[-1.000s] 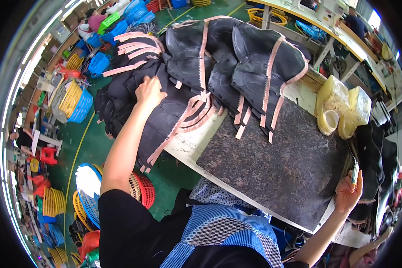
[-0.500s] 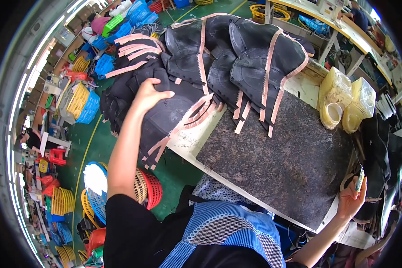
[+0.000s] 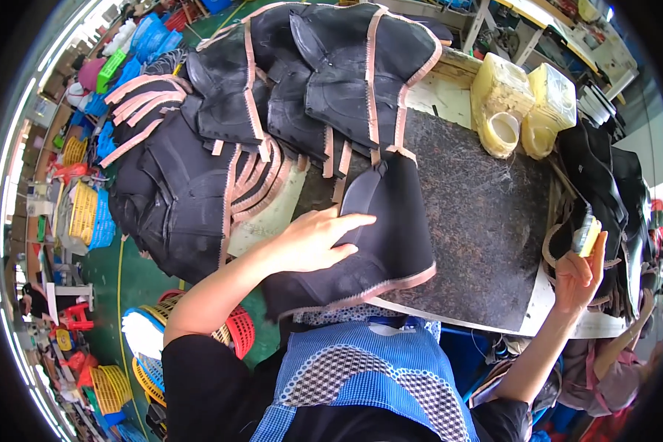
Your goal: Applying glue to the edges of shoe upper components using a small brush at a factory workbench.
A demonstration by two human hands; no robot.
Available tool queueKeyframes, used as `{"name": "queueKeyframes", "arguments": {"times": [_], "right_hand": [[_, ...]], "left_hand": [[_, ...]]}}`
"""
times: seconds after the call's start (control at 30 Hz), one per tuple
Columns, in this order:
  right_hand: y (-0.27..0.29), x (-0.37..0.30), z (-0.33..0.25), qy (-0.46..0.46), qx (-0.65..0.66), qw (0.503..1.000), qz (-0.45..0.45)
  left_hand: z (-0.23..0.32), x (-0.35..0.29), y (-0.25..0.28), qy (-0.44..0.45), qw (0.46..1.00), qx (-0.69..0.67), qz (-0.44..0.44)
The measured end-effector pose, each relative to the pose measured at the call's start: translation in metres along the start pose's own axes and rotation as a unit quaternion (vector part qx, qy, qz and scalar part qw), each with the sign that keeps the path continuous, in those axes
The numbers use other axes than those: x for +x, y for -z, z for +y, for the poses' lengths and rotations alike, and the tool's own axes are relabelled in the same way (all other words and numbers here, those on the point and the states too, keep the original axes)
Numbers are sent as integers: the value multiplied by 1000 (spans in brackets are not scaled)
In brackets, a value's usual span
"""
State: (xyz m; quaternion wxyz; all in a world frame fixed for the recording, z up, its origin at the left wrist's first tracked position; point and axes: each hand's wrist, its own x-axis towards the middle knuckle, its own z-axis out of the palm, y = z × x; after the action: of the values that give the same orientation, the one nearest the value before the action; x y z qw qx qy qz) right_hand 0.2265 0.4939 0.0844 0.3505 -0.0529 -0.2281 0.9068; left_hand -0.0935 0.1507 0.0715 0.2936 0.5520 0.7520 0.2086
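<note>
My left hand (image 3: 313, 241) lies over a black sheet-like piece (image 3: 390, 221) with pink edging, its index finger and thumb spread on the surface. The other fingers are partly hidden. This piece rests partly on the dark board (image 3: 486, 228) and comes down over the near table edge. Several black shaped pieces with pink strips (image 3: 339, 88) overlap at the back, beside a dark pile (image 3: 166, 191) on the left. At the right edge of the board, my right hand (image 3: 578, 276) is closed around a small tool (image 3: 587, 234) with a white-and-yellow handle and thin tip.
Two yellowish, coated containers with round openings (image 3: 501, 132) stand at the back right. Black material (image 3: 604, 199) hangs beside the table on the right. Baskets (image 3: 155, 346) stand on the green floor at left. Another person (image 3: 604, 383) is at the lower right.
My left hand has moved right and nearer, from the pile to the board, where a black piece now lies under it. The view has shifted. My right hand still holds the tool.
</note>
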Motion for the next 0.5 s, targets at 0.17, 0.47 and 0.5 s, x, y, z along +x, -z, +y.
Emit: {"name": "queueKeyframes", "arguments": {"times": [0.17, 0.47, 0.5], "right_hand": [[-23, 5, 18, -47, -100, 994, -25], [-89, 53, 194, -175, -694, 669, -201], [-95, 62, 206, -136, -751, 629, -149]], "left_hand": [[-10, -31, -2, -19, 999, -22, 33], [-33, -38, -30, -18, 995, 29, 90], [-30, -37, -25, -13, 997, 32, 72]]}}
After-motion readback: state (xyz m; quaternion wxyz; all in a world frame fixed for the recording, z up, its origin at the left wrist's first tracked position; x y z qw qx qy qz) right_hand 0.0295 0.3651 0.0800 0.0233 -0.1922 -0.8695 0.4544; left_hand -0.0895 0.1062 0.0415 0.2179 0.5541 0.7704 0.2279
